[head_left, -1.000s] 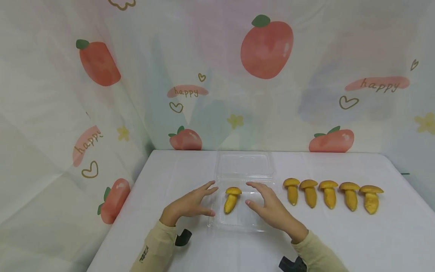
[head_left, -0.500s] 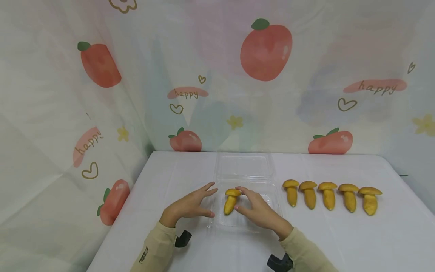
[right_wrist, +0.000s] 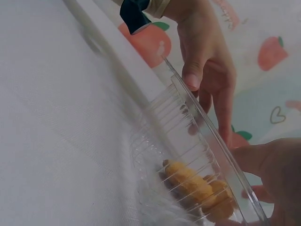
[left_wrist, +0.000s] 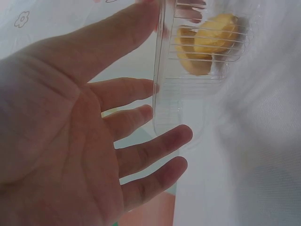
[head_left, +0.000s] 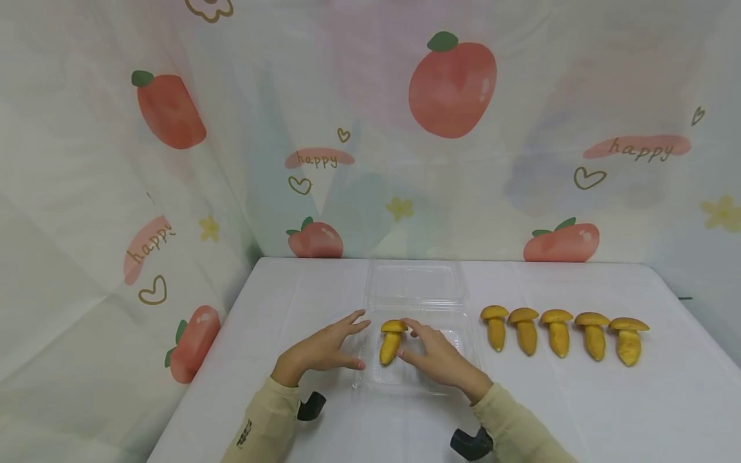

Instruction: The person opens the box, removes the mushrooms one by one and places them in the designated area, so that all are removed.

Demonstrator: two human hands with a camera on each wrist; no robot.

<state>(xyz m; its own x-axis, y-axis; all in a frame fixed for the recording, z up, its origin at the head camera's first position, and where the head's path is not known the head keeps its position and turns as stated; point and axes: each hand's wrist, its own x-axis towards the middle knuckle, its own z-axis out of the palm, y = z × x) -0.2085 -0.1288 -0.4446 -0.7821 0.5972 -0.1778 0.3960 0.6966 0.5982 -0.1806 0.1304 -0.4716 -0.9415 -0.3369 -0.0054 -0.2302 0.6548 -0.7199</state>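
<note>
A clear plastic clamshell box (head_left: 370,386) lies with its lid (head_left: 415,283) folded back on the white table. Inside its base, toward the left side, one yellow mushroom (head_left: 389,347) lies with its cap away from me. My right hand (head_left: 442,360) reaches over the base from the right, with its index fingertip at the cap and its thumb beside the stem; contact is hard to make out. At the box's left rim my left hand (head_left: 318,347) has its fingers spread, the thumb close to the edge. The left wrist view shows this left palm (left_wrist: 61,136) holding nothing.
Several more yellow mushrooms (head_left: 559,334) stand in a row on the table to the right of the box, caps pointing away. A fruit-printed cloth (head_left: 370,96) hangs behind the table (head_left: 579,411) and along its left side.
My right hand has moved left from over the right part of the box to the mushroom. The mushroom has shifted slightly left in the last half second. My left hand stays put.
</note>
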